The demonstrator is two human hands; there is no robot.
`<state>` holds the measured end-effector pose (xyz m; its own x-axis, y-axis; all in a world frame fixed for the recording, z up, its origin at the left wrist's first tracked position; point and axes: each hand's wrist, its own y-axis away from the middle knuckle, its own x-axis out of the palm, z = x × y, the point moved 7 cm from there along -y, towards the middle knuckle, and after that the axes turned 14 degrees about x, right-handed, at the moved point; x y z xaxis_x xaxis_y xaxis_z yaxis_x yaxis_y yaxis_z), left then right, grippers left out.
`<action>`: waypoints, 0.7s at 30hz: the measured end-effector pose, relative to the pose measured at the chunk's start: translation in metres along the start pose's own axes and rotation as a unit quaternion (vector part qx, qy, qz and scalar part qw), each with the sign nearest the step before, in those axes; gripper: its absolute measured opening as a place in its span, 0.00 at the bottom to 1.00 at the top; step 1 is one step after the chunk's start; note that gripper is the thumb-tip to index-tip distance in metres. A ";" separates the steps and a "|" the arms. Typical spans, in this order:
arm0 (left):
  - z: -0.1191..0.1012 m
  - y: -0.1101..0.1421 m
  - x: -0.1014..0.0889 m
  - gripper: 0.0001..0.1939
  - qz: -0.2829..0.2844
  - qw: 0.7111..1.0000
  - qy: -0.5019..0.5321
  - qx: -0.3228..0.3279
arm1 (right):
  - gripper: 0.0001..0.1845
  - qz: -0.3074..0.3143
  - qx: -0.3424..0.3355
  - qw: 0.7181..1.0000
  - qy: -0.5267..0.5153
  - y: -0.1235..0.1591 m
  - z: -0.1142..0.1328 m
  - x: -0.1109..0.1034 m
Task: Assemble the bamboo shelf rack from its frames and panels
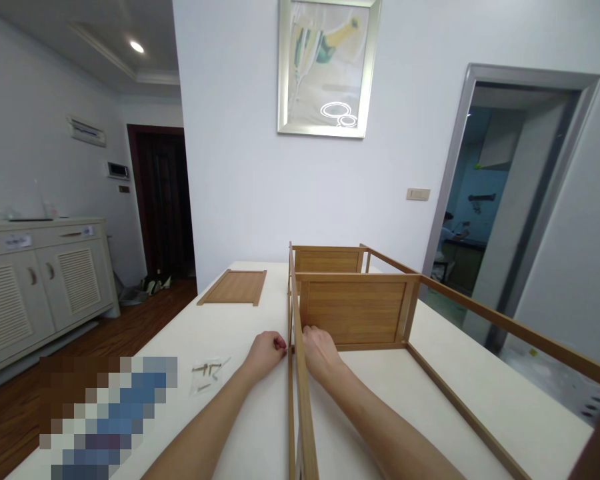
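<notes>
A partly joined wooden shelf frame (306, 413), with long rails and upright slatted panels, lies on the white table (260, 427). On the left side of its near-left rail, my left hand (266, 355) is closed, its thumb and fingertips pinched against the lower rail; whatever they pinch is too small to make out. Inside the frame, my right hand (321, 348) curls its fingers at the lower left corner of the middle panel (357, 310), gripping the frame there. The upper rail hides part of that hand. Left of my left hand lies a clear plastic bag (207, 375) with several screws and a hex key.
A loose wooden panel (235, 287) lies flat at the table's far left. The frame's right rail (510, 327) stretches toward me. A wall with a framed picture (325, 67) stands behind the table. A person (447, 240) is visible through the doorway at right.
</notes>
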<state>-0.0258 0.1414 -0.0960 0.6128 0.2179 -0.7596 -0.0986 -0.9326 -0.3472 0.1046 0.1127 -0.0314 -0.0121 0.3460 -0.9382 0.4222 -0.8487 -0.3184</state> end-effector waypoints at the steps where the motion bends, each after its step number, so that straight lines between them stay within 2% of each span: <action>1: 0.000 0.000 -0.001 0.07 0.001 1.000 0.004 -0.005 | 0.15 0.001 0.000 1.000 0.000 0.000 0.000 0.000; 12: -0.005 0.008 -0.009 0.06 0.000 0.997 0.071 -0.032 | 0.15 0.002 0.002 1.000 -0.005 0.001 0.001 0.002; 14: -0.003 0.007 -0.008 0.06 -0.013 0.996 0.082 -0.040 | 0.14 0.002 0.002 1.000 -0.005 0.000 0.001 0.002; 21: 0.006 0.002 0.007 0.15 -0.044 0.983 0.170 -0.062 | 0.13 0.001 0.005 1.000 -0.005 0.000 0.000 0.002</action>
<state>-0.0259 0.1429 -0.1050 0.8432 0.2096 -0.4951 0.0494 -0.9472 -0.3169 0.1043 0.1130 -0.0335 -0.0199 0.3405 -0.9400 0.4130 -0.8534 -0.3179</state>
